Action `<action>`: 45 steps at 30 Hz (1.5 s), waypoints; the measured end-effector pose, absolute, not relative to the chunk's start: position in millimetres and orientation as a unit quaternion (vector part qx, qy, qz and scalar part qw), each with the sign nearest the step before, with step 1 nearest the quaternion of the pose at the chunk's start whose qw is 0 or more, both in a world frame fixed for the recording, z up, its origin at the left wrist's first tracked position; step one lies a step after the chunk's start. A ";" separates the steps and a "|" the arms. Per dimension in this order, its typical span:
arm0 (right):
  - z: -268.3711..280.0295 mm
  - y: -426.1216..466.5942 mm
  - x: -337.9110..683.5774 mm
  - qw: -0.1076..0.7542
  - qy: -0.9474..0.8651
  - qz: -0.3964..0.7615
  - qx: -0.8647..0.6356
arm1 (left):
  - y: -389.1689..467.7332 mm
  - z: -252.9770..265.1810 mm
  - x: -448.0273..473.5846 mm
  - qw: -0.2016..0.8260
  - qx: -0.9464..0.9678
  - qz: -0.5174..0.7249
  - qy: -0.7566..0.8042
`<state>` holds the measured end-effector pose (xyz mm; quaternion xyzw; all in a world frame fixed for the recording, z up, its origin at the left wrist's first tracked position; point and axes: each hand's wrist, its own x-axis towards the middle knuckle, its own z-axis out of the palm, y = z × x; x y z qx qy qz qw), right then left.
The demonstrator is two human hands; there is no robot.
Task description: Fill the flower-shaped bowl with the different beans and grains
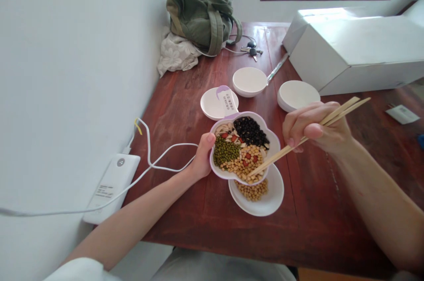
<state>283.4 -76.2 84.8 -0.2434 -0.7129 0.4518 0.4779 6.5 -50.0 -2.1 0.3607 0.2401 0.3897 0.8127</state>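
My left hand (202, 157) grips the left rim of a flower-shaped tray (273, 143) with a purple edge and a handle with a label. In the tray lie black beans (250, 131), green mung beans (226, 150), yellow soybeans (236, 167), pale seeds and a few red peanuts. A pair of wooden chopsticks (285, 150) is held in my right hand (316, 128), their tips among the soybeans near the tray's lower edge. Partly beneath the tray is a white bowl (273, 199) with soybeans (253, 192) in it.
Beyond the tray stand three white bowls: left (209, 103), middle (249, 81) and right (298, 94). A large white box (351, 47) takes up the back right. Keys (252, 51) lie near a green bag (205, 11). A power bank (112, 184) with a white cable sits at left.
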 end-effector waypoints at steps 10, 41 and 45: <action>86.2 -77.1 282.8 0.489 -0.715 0.423 -0.266 | -49.1 -0.9 6.7 0.811 0.364 0.393 0.236; 95.0 -85.5 276.7 0.493 -0.721 0.404 -0.271 | -49.0 -2.2 7.6 0.811 0.368 0.398 0.221; 96.4 -86.3 282.0 0.521 -0.712 0.374 -0.286 | -47.8 -2.0 8.1 0.810 0.371 0.399 0.216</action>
